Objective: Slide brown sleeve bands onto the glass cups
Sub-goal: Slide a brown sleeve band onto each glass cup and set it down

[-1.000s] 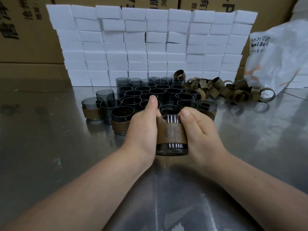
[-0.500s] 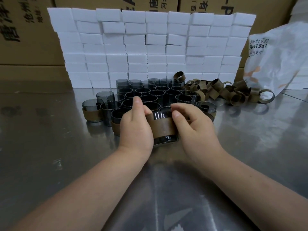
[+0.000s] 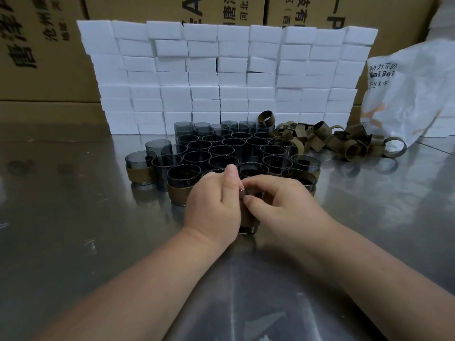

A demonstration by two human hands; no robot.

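- Two bare forearms reach in from the near edge of the metal counter (image 3: 73, 217) and meet at its middle.
- The left hand (image 3: 214, 205) and right hand (image 3: 278, 205) both curl round one held cup (image 3: 247, 228), thumbs close together over its rim. It stands on the counter, and its brown sleeve (image 3: 247, 217) shows in the gap between the hands.
- Just beyond, at least three sleeved cups stand upright: one left (image 3: 139, 172), one beside the left hand (image 3: 181, 190), one right (image 3: 304, 179).
- Behind them is a tight cluster of bare cups (image 3: 221, 150), roughly thirty; an exact count is not possible.
- Far right lies a heap of loose bands (image 3: 327, 139), too tangled to count.
- Along the far edge stand a wall of white blocks (image 3: 221, 77), cardboard boxes (image 3: 44, 77) and one white bag (image 3: 413, 94).
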